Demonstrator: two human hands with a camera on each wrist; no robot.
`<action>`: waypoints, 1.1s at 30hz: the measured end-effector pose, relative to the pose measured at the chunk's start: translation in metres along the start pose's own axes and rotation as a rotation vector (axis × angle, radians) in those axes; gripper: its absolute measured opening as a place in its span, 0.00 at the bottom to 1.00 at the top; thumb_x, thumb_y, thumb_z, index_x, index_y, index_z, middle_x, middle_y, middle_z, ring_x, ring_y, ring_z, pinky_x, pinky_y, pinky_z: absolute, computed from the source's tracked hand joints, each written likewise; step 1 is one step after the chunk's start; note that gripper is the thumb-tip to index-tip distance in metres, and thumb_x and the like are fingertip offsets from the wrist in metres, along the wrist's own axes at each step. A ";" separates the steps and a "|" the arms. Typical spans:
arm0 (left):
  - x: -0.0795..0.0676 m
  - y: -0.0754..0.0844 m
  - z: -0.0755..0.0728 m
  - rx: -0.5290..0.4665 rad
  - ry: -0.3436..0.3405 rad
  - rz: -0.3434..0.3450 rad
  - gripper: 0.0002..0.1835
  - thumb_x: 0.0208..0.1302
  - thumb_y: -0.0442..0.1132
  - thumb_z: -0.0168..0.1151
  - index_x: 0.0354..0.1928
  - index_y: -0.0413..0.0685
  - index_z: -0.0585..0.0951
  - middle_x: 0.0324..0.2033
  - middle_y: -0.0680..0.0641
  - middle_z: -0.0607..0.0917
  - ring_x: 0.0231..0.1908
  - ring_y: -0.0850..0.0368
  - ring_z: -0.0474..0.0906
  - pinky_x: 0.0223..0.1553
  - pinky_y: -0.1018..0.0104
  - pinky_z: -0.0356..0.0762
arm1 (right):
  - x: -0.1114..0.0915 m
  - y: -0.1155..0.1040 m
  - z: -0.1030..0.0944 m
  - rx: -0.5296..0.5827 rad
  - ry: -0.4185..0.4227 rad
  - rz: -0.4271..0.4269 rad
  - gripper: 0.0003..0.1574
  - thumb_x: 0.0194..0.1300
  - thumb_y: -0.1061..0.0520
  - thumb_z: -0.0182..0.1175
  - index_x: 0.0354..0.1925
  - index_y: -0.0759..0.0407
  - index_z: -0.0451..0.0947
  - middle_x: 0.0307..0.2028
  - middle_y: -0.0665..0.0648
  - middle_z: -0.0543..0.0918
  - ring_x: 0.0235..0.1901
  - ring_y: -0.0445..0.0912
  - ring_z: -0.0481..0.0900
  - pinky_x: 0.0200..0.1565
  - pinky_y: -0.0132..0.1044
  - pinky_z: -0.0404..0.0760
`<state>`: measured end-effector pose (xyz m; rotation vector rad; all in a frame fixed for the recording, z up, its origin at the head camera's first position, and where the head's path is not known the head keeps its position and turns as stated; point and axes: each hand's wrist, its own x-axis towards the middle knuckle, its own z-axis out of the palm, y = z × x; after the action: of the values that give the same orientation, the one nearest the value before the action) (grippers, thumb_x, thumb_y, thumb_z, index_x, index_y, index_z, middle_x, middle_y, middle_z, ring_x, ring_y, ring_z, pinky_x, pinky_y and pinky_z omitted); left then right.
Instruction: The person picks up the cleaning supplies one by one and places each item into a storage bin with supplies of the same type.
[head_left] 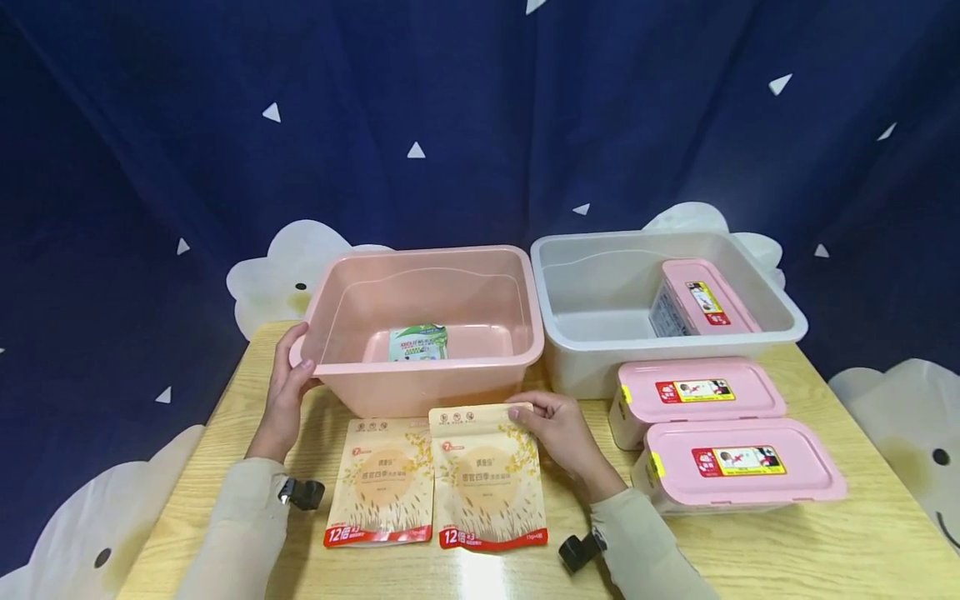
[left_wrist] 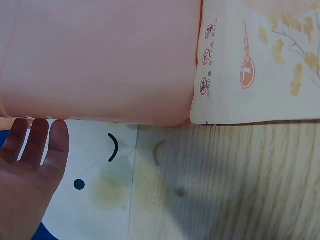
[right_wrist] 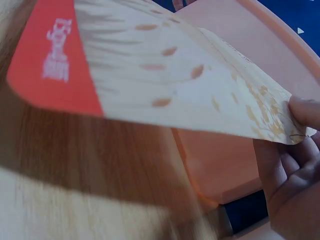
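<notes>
My left hand (head_left: 287, 396) grips the left rim of a pink plastic bin (head_left: 427, 387), its thumb over the edge and its fingers against the outside. Inside the bin lies a green and white packet (head_left: 418, 342). With thumb and fingers, my right hand (head_left: 558, 429) pinches the top right corner of a beige pouch (head_left: 489, 479) with a red bottom band. The right wrist view shows this pouch (right_wrist: 165, 65) tilted, its red end above the wood. A second beige pouch (head_left: 381, 483) lies to its left, in front of the bin.
A grey-white bin (head_left: 592, 346) stands to the right of the pink one, with a pink-lidded box (head_left: 708, 296) inside. Before it sit two more pink-lidded boxes, one (head_left: 701, 389) behind the other (head_left: 746, 458). The wooden table (head_left: 832, 550) backs onto a dark blue curtain (head_left: 465, 100).
</notes>
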<state>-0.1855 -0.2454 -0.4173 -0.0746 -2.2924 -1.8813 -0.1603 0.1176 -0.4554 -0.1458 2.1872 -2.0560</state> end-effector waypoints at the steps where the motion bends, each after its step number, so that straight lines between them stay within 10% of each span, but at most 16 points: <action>1: 0.000 0.000 0.000 0.000 0.001 -0.001 0.28 0.65 0.47 0.39 0.67 0.70 0.53 0.66 0.55 0.55 0.56 0.61 0.62 0.48 0.69 0.65 | 0.000 -0.001 0.000 0.000 0.000 -0.004 0.13 0.56 0.58 0.63 0.41 0.63 0.81 0.28 0.57 0.84 0.22 0.41 0.81 0.28 0.37 0.81; 22: 0.000 -0.001 0.000 0.000 0.001 0.017 0.28 0.65 0.47 0.39 0.67 0.70 0.53 0.66 0.55 0.55 0.54 0.62 0.64 0.48 0.66 0.65 | -0.022 -0.042 0.006 -0.205 -0.023 -0.137 0.08 0.56 0.58 0.62 0.37 0.54 0.83 0.16 0.50 0.69 0.17 0.35 0.64 0.19 0.26 0.64; 33: 0.000 -0.003 0.001 -0.036 0.004 0.027 0.28 0.64 0.46 0.39 0.67 0.68 0.54 0.65 0.54 0.56 0.52 0.63 0.66 0.46 0.69 0.66 | -0.030 -0.050 0.006 -0.239 -0.056 -0.246 0.07 0.56 0.52 0.63 0.36 0.48 0.83 0.20 0.53 0.77 0.18 0.36 0.66 0.20 0.29 0.67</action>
<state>-0.1863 -0.2452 -0.4200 -0.1058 -2.2437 -1.9078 -0.1304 0.1131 -0.4051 -0.5150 2.4803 -1.8652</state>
